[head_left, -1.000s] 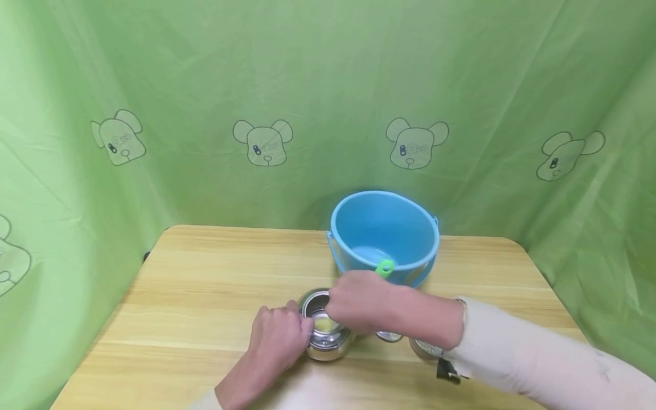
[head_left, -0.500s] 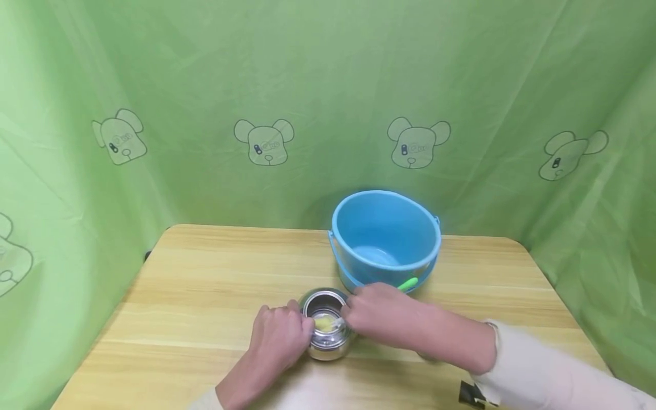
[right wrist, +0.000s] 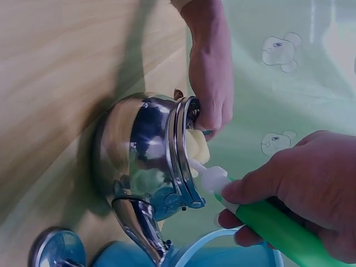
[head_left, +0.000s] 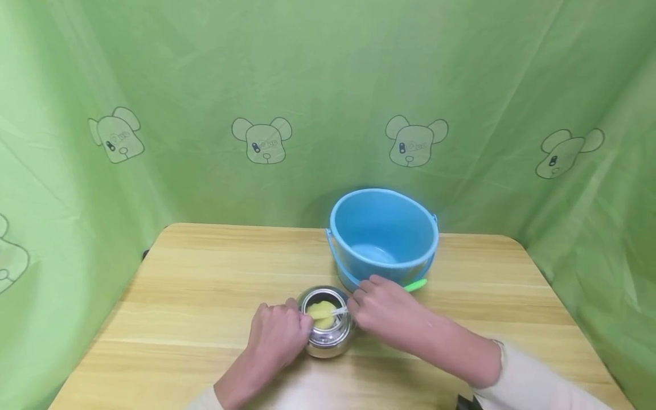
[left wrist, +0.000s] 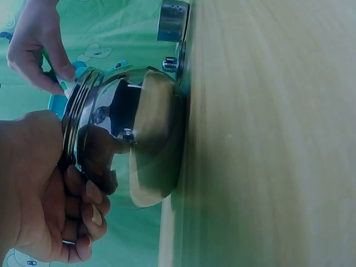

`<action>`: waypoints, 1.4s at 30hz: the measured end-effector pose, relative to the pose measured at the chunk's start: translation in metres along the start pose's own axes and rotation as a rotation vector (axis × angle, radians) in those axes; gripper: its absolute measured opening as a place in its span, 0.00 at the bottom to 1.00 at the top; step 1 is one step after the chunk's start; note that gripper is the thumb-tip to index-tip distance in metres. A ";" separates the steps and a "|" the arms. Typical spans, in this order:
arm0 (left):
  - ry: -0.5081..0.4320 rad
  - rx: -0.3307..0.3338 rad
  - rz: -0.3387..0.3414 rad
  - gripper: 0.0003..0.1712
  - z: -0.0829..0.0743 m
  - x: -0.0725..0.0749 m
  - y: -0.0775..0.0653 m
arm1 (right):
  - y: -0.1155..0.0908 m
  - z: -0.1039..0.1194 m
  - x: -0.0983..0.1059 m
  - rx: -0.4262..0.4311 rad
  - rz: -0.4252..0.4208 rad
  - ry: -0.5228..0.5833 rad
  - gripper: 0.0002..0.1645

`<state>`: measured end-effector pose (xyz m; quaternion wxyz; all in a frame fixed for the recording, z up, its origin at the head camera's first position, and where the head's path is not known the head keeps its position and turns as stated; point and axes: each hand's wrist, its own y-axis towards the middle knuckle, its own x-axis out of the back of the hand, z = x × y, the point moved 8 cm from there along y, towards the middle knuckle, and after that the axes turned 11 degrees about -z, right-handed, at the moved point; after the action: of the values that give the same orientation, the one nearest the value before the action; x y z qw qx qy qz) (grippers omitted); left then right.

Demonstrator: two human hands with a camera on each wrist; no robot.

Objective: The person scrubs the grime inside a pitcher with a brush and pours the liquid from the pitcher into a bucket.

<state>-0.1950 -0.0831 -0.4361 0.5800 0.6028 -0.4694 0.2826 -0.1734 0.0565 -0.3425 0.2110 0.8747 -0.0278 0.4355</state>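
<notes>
A shiny metal kettle [head_left: 328, 341] stands upright on the table, its round mouth uncovered. My left hand [head_left: 279, 333] grips the kettle's left side by the rim, fingers curled in the left wrist view [left wrist: 39, 189]. In my right hand [head_left: 384, 310] is a sponge brush with a green handle [right wrist: 283, 233] and a white neck [right wrist: 214, 179]. Its yellow sponge head [head_left: 322, 311] sits in the kettle's mouth, partly above the rim in the right wrist view. The kettle's spout [right wrist: 139, 225] points toward the bucket side.
Behind the kettle is a blue bucket [head_left: 384, 228] with its handle hanging down. A lid with a knob [left wrist: 170, 64] and a perforated metal cup [left wrist: 173, 22] lie past the kettle; my right arm hides them in the head view. Green curtains [head_left: 328, 68] surround the wooden table [head_left: 215, 273].
My right hand has shifted right and lowered its wrist, tilting the brush handle flatter. The yellow sponge has risen in the kettle's mouth. My left hand stays on the kettle.
</notes>
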 end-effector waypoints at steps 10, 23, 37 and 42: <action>-0.012 0.024 0.010 0.21 0.001 0.000 0.000 | -0.008 0.000 0.004 -0.033 -0.132 -0.064 0.03; -0.003 0.009 0.001 0.22 -0.001 0.001 0.000 | -0.019 -0.008 0.013 -0.118 -0.241 -0.048 0.17; 0.015 -0.008 -0.010 0.22 -0.001 0.002 -0.001 | -0.025 -0.008 0.022 -0.130 -0.265 -0.070 0.21; 0.034 -0.031 -0.019 0.23 -0.002 0.001 -0.001 | -0.026 -0.010 0.025 -0.134 -0.272 -0.074 0.21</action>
<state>-0.1931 -0.0821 -0.4352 0.5999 0.5932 -0.4582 0.2799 -0.1589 0.0876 -0.3267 0.3247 0.8698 0.0540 0.3675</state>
